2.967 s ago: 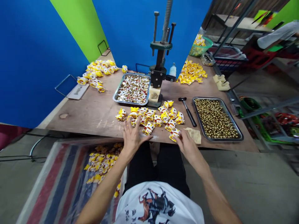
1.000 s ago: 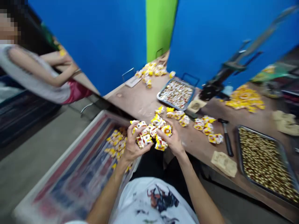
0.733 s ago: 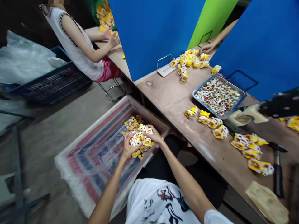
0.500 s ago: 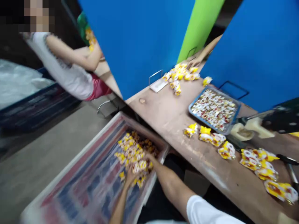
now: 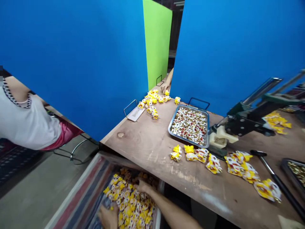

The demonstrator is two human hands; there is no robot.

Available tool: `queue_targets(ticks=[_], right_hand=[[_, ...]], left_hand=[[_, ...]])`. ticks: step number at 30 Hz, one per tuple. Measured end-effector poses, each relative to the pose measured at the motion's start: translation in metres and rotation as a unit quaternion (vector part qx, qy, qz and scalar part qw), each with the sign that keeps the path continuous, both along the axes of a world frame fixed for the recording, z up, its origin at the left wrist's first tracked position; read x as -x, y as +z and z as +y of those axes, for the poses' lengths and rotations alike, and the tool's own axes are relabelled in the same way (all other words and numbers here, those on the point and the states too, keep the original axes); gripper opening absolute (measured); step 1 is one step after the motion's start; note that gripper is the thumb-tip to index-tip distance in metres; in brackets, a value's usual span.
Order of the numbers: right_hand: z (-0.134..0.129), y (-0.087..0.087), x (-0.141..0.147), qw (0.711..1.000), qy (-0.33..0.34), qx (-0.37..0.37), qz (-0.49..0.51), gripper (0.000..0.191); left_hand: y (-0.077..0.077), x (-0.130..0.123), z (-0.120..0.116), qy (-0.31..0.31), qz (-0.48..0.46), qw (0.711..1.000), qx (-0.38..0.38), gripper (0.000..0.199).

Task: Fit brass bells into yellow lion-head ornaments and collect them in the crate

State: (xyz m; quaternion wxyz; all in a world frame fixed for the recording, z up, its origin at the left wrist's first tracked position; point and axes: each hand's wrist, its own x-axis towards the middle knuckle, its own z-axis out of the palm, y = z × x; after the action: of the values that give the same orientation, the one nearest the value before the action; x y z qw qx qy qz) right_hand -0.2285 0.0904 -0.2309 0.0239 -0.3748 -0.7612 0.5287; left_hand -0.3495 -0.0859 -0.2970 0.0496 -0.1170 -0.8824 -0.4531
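Observation:
My left hand (image 5: 108, 216) is low in the picture, at the left edge of a heap of small yellow-and-white plastic figures (image 5: 130, 206). Motion smears its fingers, and a bit of yellow shows beside them. My right hand (image 5: 144, 187) reaches into the far right part of the same heap, its fingertips hidden among the figures. The heap lies in a deep box (image 5: 78, 194) lined with red, white and blue striped sheeting, below the table edge.
On the wooden table (image 5: 143, 140) stand a metal tray of small white-and-gold pieces (image 5: 189, 125), a lever press (image 5: 247, 117), a hammer (image 5: 274, 175) and several figures (image 5: 213, 163). Blue panels (image 5: 95, 63) rise behind. A co-worker's hand (image 5: 166, 88) touches figures at the far end; another person (image 5: 30, 121) sits left.
The view has swung, so the box sits lower and more of the press shows. My hands have moved apart, and the figures between them are spread wider toward me.

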Motion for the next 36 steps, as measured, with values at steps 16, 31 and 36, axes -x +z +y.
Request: queue_targets(ticks=[16,31,36], right_hand=[[0.038,0.256,-0.291,0.983,-0.030,0.027,0.178,0.043],[0.451,0.311,-0.067,0.893,-0.234,-0.353,-0.152,0.058],[0.482,0.289,-0.036,0.905,-0.175,-0.345,-0.175,0.063]], left_hand=[[0.322,0.026,0.341,-0.373,0.227,0.900,0.006,0.051],[0.328,0.064,0.502,-0.404,0.212,0.859,0.233,0.057],[0.358,0.111,0.555,-0.445,0.240,0.840,0.197,0.058]])
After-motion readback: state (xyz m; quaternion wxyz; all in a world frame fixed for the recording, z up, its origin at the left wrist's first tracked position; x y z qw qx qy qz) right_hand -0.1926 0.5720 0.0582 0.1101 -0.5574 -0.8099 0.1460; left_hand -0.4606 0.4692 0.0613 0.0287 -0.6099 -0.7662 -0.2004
